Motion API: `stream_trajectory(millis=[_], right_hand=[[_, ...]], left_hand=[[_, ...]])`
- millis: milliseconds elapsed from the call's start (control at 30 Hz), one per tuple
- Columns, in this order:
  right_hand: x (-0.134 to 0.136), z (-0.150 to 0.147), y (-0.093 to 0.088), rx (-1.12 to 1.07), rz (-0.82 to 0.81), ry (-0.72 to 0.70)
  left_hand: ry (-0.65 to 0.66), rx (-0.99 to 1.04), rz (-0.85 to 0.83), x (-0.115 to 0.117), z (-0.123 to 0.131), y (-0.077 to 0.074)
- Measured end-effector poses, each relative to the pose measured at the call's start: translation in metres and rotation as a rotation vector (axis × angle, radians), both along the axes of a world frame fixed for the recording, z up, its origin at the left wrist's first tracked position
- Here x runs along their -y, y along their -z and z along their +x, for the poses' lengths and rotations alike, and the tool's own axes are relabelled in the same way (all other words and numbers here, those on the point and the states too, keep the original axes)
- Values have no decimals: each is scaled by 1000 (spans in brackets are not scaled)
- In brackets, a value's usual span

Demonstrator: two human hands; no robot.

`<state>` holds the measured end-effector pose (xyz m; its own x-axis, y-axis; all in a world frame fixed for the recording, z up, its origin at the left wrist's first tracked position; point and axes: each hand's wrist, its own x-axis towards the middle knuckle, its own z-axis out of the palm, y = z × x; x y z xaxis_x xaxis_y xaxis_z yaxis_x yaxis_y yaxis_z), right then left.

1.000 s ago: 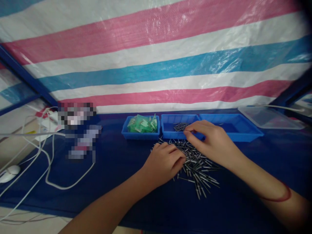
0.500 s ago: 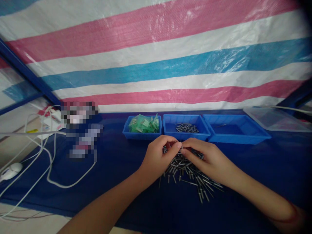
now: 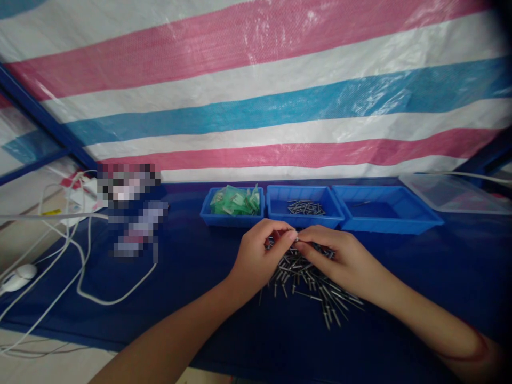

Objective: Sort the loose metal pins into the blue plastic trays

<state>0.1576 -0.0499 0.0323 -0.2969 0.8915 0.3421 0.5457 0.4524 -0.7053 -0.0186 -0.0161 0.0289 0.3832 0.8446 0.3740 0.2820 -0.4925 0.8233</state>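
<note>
My left hand (image 3: 262, 253) and my right hand (image 3: 336, 256) meet fingertip to fingertip over a loose pile of blind rivets (image 3: 308, 274). Both pinch closed, thumb against fingers. A tiny silvery bit shows where the tips meet, too small and covered to name. The rivets are thin metal pins with thicker silver sleeves, lying criss-cross on the dark blue table (image 3: 192, 277). Part of the pile is hidden behind my fingers. Just beyond my hands, a middle blue bin (image 3: 274, 208) holds more small metal pieces (image 3: 306, 208), which look like rivets.
A left blue bin (image 3: 232, 220) holds green plastic packets (image 3: 236, 200). The right blue bin (image 3: 400, 224) has one thin piece inside. A clear plastic lid (image 3: 452, 194) lies at the far right. White cables (image 3: 82, 266) run across the left, near blurred items. Striped sheeting (image 3: 248, 117) hangs behind.
My hands keep the same pinch over the pile, with hardly any movement. The whole view has shifted very slightly.
</note>
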Motion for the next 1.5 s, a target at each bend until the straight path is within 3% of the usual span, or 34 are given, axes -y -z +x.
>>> stream_trajectory(millis=[367, 567, 633, 733, 800, 900, 1033, 1200, 1500], right_hand=[[-3, 9, 1, -46, 66, 172], [-2, 13, -8, 3, 92, 147], [-6, 25, -12, 22, 113, 237], [-15, 56, -19, 61, 134, 515], [-21, 78, -21, 158, 115, 689], [-29, 101, -19, 371, 97, 816], [-34, 104, -9, 543, 169, 781], [-33, 88, -8, 462, 264, 743], [-22, 57, -9, 410, 316, 445]], left_hand=[[-12, -43, 44, -4, 0, 1], [33, -151, 63, -3, 0, 5], [67, -202, 120, -1, -1, 4], [198, -348, 252, 1, -2, 2], [292, -466, 346, 3, -3, 3], [375, -598, 455, 5, -4, 8], [411, -681, 499, 7, -4, 14], [413, -725, 526, 8, -3, 11], [344, -781, 612, 13, 2, 13]])
